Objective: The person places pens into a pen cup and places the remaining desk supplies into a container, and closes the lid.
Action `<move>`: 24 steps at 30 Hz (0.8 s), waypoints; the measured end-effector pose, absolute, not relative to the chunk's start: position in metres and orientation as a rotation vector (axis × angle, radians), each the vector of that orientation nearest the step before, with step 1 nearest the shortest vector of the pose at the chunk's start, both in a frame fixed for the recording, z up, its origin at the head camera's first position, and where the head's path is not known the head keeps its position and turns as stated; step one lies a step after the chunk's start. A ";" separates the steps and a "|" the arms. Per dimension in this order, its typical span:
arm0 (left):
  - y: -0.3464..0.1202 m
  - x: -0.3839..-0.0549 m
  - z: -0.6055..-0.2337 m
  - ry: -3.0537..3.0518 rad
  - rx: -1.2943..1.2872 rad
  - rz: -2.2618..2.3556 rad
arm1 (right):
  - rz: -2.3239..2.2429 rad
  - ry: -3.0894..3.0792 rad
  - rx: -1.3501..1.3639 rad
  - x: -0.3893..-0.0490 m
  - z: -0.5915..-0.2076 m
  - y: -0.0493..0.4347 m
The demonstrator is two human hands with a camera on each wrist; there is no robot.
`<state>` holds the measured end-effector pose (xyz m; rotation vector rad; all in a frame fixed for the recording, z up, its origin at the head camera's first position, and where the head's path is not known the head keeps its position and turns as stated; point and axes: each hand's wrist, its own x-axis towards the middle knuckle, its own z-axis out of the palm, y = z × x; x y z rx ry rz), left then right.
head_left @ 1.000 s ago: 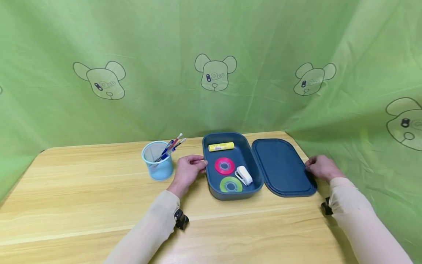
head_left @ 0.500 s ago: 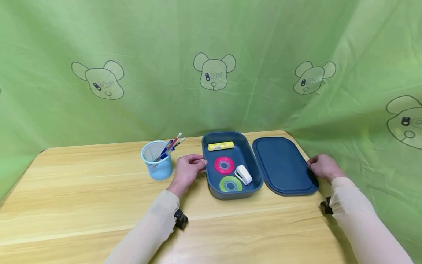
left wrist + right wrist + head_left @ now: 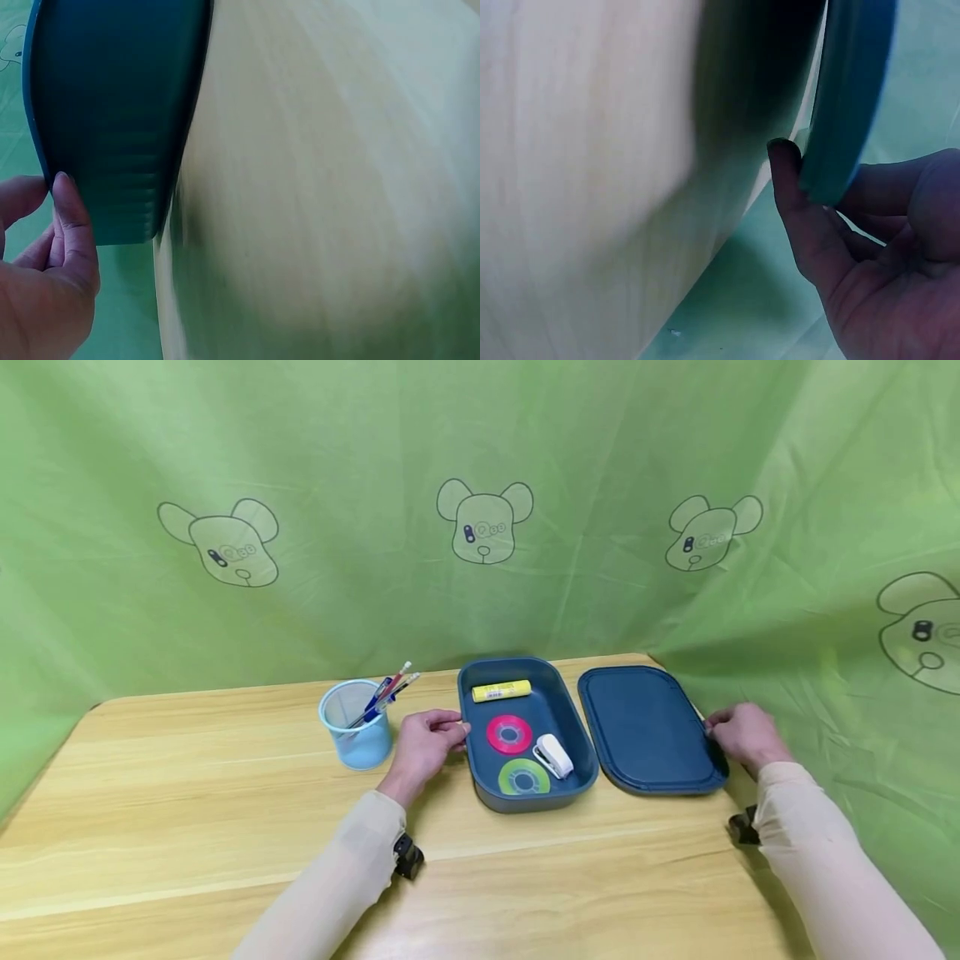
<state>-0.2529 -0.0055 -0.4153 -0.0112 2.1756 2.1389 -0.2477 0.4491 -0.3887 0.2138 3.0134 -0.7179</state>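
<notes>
In the head view, my left hand pinches the left rim of a dark blue rectangular box between thumb and fingers; the left wrist view shows the box wall at those fingertips. Inside the box lie a yellow glue stick, a pink tape roll, a green tape roll and a small white stapler. My right hand pinches the right edge of the matching flat lid, right of the box. Up close, the right wrist view has the lid edge raised above the table, casting a shadow.
Left of the box stands a light blue mesh pen cup with several pens and pencils. A wooden table spreads underneath. Green curtain with bear prints hangs behind and along the right side.
My right hand has shifted slightly right and up in view with the lid, whose near edge has risen in the picture. The left hand and box have stayed nearly still.
</notes>
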 end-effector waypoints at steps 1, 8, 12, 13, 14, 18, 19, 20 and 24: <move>-0.006 -0.253 -0.415 2.178 -0.013 2.135 | -0.721 3.007 0.220 -0.247 -0.387 0.449; -0.005 -0.252 -0.414 2.199 -0.017 2.120 | -0.780 2.949 0.248 -0.242 -0.371 0.444; -0.005 -0.252 -0.415 2.190 -0.006 2.132 | -0.801 2.958 0.239 -0.240 -0.361 0.442; -0.005 -0.251 -0.415 2.188 -0.003 2.135 | -0.809 2.959 0.235 -0.240 -0.359 0.442; -0.004 -0.251 -0.415 2.187 -0.005 2.134 | -0.816 2.958 0.232 -0.240 -0.357 0.441; -0.005 -0.251 -0.414 2.230 -0.019 2.107 | -0.844 2.948 0.215 -0.240 -0.350 0.436; -0.005 -0.251 -0.414 2.245 -0.026 2.098 | -0.864 2.936 0.215 -0.240 -0.348 0.435; -0.005 -0.250 -0.414 2.263 -0.029 2.088 | -0.880 2.926 0.212 -0.240 -0.346 0.433; -0.006 -0.250 -0.414 2.300 -0.036 2.064 | -0.934 2.897 0.208 -0.240 -0.340 0.424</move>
